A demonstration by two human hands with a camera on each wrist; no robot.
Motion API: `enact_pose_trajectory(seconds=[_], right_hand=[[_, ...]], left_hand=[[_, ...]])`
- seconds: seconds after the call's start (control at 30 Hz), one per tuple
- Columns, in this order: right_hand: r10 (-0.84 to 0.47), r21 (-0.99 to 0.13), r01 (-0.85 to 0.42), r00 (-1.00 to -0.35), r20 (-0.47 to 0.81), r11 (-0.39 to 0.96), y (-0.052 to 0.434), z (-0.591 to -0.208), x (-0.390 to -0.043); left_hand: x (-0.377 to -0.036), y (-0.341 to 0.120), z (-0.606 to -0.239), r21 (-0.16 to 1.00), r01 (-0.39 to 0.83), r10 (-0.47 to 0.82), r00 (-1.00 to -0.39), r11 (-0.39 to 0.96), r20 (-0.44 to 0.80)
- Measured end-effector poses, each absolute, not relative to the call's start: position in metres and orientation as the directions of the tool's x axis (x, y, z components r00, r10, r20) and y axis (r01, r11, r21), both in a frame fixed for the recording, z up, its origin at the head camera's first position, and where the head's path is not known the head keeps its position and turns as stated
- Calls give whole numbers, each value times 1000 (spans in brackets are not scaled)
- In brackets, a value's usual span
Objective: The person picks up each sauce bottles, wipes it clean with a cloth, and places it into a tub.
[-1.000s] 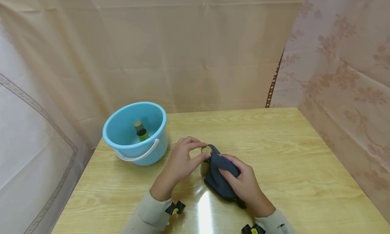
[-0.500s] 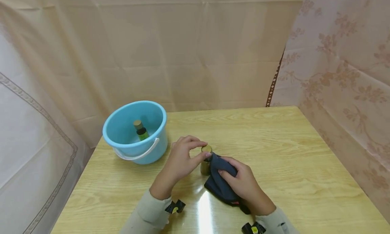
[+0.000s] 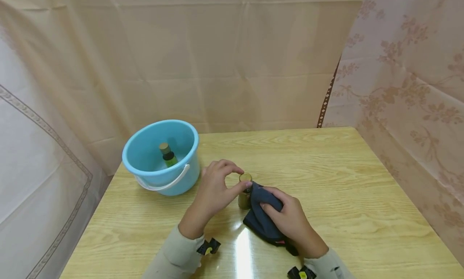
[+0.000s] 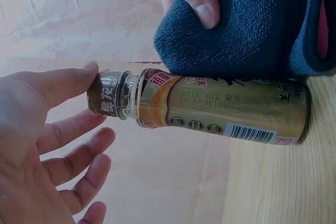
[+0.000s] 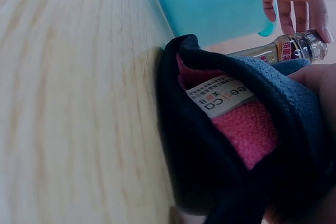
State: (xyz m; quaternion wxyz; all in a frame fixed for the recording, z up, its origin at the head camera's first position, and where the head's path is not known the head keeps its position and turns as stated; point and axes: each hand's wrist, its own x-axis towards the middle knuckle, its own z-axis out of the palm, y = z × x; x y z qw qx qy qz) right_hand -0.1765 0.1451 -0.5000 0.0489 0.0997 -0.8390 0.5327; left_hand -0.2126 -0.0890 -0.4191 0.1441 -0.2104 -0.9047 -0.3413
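A small glass bottle [image 4: 226, 108] with a gold label and barcode stands upright on the table. My left hand [image 3: 216, 187] pinches its dark screw cap [image 4: 108, 94] between thumb and index finger; the other fingers are spread beside it. Against the bottle's right side lies a dark blue fleecy cloth [image 3: 267, 206], gripped by my right hand [image 3: 290, 218] between thumb and fingers. In the right wrist view the cloth shows a pink inside [image 5: 247, 132], a black edging and a white printed tag [image 5: 223, 95]. Part of the cloth hangs down to the tabletop.
To the left stands a light blue bucket [image 3: 186, 182] with a white handle [image 3: 164, 187]. Inside it leans another bottle [image 3: 168, 155] with a brown cap and green label. The wood-grain table [image 3: 344, 198] ends at a beige curtain [image 3: 232, 69] behind.
The cloth has slid down from beside the cap to the bottle's side, along with my right hand. My left hand stays at the cap, its index fingertip shifted slightly left.
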Motion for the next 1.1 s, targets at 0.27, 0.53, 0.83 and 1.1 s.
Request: enact_pose_trajectory(seconds=[0.27,0.53,0.83,1.1], right_hand=[[-139,-857,-386,-922,361,340,144,-498,-175],[-100,-872,-447,-895,436,198,145,-492,-171],[-116,-877,-407,-913,390,256,143,-494,-173],[-95,-886,-356,-934,343,297,144,-495,-175]], left_hand=[[-212,-90,-418,582,475,307,-877,659,369],[-212,-88,-419,601,501,345,-865,623,363],[-212,-89,-420,619,496,353,-868,609,349],[-212,-88,-419,629,500,354,-866,595,353]])
